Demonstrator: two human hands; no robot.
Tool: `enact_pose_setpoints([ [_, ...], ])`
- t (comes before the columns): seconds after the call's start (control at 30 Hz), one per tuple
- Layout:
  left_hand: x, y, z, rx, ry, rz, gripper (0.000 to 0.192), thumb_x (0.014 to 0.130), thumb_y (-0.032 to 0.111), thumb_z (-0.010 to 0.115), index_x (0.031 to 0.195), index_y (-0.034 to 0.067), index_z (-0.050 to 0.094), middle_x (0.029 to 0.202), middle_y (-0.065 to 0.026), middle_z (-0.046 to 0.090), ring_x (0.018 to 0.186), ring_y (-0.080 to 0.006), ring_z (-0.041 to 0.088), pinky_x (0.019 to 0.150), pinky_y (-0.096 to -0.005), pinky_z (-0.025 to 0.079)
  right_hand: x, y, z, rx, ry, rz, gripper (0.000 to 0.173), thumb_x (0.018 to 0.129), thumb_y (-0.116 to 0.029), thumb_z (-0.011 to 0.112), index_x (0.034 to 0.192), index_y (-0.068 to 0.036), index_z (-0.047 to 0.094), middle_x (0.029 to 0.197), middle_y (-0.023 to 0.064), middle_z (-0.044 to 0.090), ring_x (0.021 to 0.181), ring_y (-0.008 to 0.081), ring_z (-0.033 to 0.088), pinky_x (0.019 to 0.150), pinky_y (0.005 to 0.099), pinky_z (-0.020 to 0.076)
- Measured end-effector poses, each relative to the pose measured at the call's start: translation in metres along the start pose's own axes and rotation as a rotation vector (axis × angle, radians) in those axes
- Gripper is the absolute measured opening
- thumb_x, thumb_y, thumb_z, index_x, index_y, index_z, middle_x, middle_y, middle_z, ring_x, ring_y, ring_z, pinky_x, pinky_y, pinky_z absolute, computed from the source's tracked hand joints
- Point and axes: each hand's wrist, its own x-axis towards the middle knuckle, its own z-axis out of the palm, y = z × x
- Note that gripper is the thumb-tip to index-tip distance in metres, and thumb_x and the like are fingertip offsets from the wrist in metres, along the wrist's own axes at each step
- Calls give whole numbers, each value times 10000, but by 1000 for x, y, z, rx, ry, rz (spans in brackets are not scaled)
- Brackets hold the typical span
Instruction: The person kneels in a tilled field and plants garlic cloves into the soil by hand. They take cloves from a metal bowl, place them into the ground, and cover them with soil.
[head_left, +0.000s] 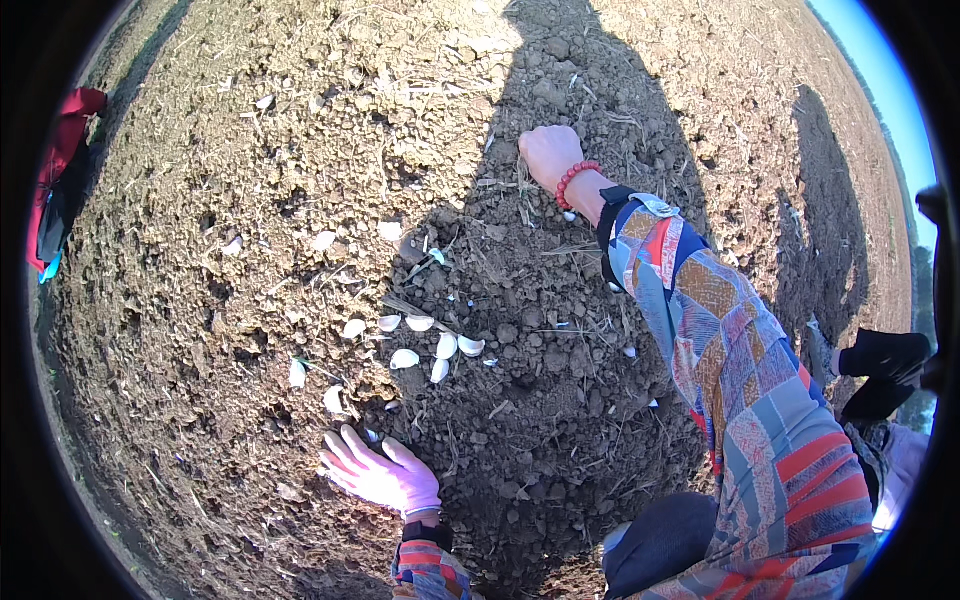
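Several white garlic cloves (405, 358) lie loose on crumbly brown soil (480, 450) before me. My left hand (382, 472), in a pale glove, is spread low over the soil just below the cloves, its fingers apart and nothing seen in it. A single clove (334, 399) lies just above its fingertips. Farther out, my bare right hand (553, 154) is curled at the soil, a red bead bracelet (576, 184) round its wrist. Its fingertips are hidden, so whether it holds something cannot be told. More cloves (390, 230) are scattered to its left.
At the far left is a red and dark cloth item (64, 172). Part of another person (885, 360) in dark clothing shows at the right edge. Dry straw (577, 249) and clods dot the field, and a dark knee (660, 544) juts in at the bottom.
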Motion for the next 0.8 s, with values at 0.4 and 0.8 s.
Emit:
enact_pose_setpoints([
  [0.4, -2, -1, 0, -17, -23, -22, 629, 993, 350, 482, 1547, 72, 371, 1622, -197, 350, 1512, -473, 259, 1220, -648, 178, -147, -159, -33, 555, 167, -691, 185, 915, -167, 642, 1011, -9, 637, 939, 121, 613, 729, 230, 698, 599, 369, 572],
  [0.8, -3, -4, 2, 68, -60, -6, 620, 1062, 438, 329, 1540, 46, 363, 1639, -191, 329, 1528, -445, 244, 1244, -612, 160, 23, 13, -14, 685, 399, 175, 210, 973, -157, 613, 1129, -80, 732, 985, 214, 698, 931, 391, 685, 845, 470, 545],
])
